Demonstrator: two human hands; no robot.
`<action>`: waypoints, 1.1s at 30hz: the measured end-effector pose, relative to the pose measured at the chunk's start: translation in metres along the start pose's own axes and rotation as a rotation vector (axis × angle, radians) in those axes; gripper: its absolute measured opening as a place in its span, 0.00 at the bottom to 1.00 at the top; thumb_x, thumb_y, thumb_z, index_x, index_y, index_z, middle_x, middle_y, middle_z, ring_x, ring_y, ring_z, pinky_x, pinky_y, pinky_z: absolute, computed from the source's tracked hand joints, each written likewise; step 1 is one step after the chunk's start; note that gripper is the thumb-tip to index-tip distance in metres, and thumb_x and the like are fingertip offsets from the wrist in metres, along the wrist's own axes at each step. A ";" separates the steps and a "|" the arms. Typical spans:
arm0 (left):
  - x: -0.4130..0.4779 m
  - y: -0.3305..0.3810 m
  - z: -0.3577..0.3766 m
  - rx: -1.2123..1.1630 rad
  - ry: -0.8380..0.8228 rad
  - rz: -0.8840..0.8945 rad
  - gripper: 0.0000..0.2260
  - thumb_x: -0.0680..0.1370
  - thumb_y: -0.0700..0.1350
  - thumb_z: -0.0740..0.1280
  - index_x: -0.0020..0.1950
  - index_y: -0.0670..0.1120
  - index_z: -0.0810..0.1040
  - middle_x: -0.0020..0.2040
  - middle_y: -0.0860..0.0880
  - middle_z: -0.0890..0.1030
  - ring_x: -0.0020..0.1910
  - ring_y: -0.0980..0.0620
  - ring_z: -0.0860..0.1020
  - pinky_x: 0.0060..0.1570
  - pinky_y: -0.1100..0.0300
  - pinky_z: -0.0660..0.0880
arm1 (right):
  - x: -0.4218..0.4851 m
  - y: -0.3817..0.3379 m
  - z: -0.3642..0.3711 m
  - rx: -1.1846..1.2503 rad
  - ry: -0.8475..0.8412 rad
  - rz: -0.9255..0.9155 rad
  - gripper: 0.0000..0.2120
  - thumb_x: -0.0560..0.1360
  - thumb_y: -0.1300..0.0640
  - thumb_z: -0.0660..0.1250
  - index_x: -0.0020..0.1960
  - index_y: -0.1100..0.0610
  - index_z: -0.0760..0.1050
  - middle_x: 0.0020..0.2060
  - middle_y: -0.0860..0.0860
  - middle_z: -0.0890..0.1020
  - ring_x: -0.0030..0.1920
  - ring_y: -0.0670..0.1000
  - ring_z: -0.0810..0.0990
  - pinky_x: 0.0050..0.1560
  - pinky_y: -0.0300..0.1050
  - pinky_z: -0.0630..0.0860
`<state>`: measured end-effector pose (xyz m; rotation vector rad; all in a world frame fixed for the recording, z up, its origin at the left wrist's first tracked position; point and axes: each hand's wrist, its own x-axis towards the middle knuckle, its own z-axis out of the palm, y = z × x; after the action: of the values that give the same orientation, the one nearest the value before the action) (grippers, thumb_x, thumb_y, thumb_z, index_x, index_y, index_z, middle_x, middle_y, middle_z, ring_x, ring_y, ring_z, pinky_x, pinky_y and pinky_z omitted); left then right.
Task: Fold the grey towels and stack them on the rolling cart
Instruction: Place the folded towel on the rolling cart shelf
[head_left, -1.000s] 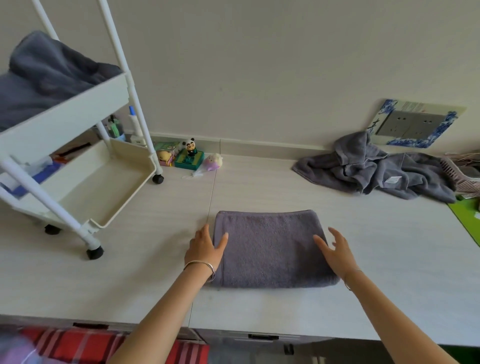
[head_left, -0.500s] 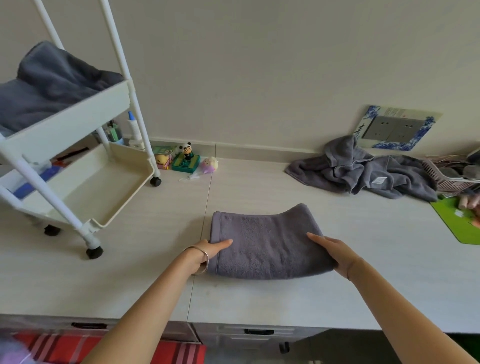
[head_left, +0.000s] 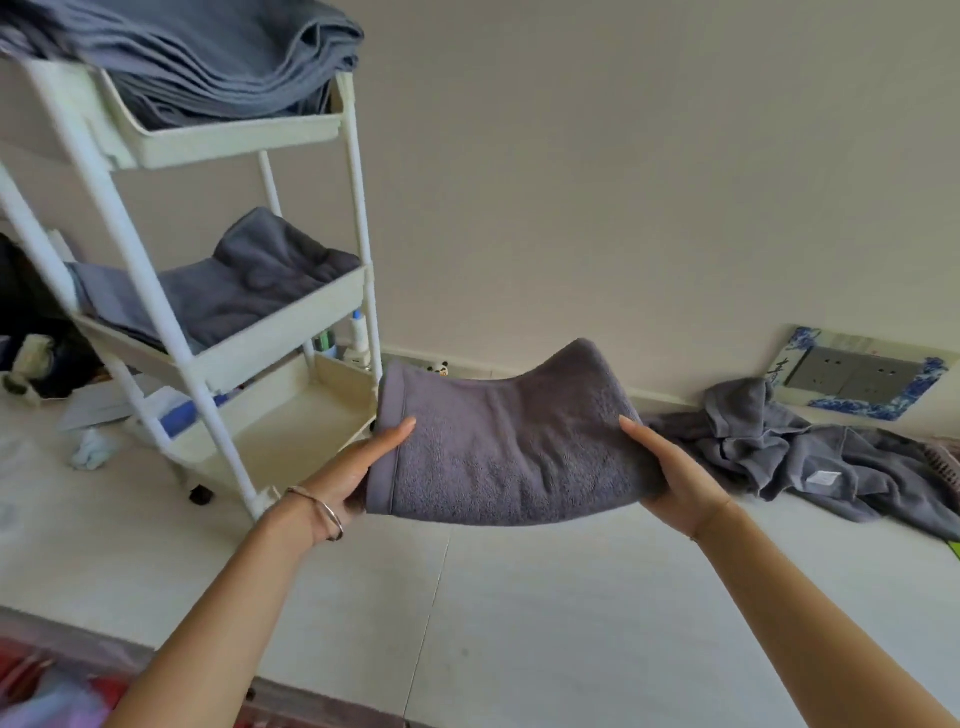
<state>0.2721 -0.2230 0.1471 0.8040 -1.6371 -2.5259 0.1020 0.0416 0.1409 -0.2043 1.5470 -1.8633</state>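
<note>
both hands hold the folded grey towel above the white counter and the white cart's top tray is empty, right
No: in the head view the white cart's top tray already holds a pile of blue-grey towels. The left hand and right hand do hold the folded grey towel above the white counter.

Plain beige wall (head_left: 623, 156), pale countertop (head_left: 519, 597), sockets (head_left: 857, 371)

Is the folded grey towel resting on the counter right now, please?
No, the left hand and the right hand hold the folded towel in the air above the counter.
</note>
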 end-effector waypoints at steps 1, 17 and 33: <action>-0.009 0.010 -0.004 -0.061 0.024 0.053 0.08 0.78 0.48 0.62 0.49 0.47 0.78 0.44 0.51 0.85 0.39 0.57 0.83 0.42 0.61 0.80 | 0.008 -0.010 0.012 0.025 -0.033 0.004 0.14 0.70 0.51 0.67 0.51 0.57 0.82 0.50 0.53 0.84 0.48 0.49 0.84 0.44 0.41 0.80; -0.071 0.119 -0.054 -0.216 0.127 0.777 0.38 0.62 0.54 0.79 0.69 0.49 0.71 0.68 0.47 0.73 0.68 0.48 0.71 0.64 0.53 0.70 | 0.148 -0.118 0.191 0.017 -0.627 -0.141 0.25 0.71 0.52 0.70 0.65 0.60 0.73 0.59 0.57 0.80 0.54 0.53 0.81 0.47 0.43 0.79; 0.011 0.131 -0.044 -0.255 0.744 0.990 0.26 0.71 0.51 0.68 0.69 0.54 0.70 0.65 0.53 0.77 0.62 0.52 0.77 0.58 0.49 0.76 | 0.235 -0.120 0.264 -0.368 -0.704 -0.413 0.16 0.66 0.48 0.76 0.51 0.54 0.82 0.47 0.50 0.85 0.50 0.50 0.83 0.51 0.42 0.80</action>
<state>0.2487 -0.3218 0.2414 0.5694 -1.0249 -1.4399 0.0180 -0.3045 0.2520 -1.2807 1.3714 -1.5067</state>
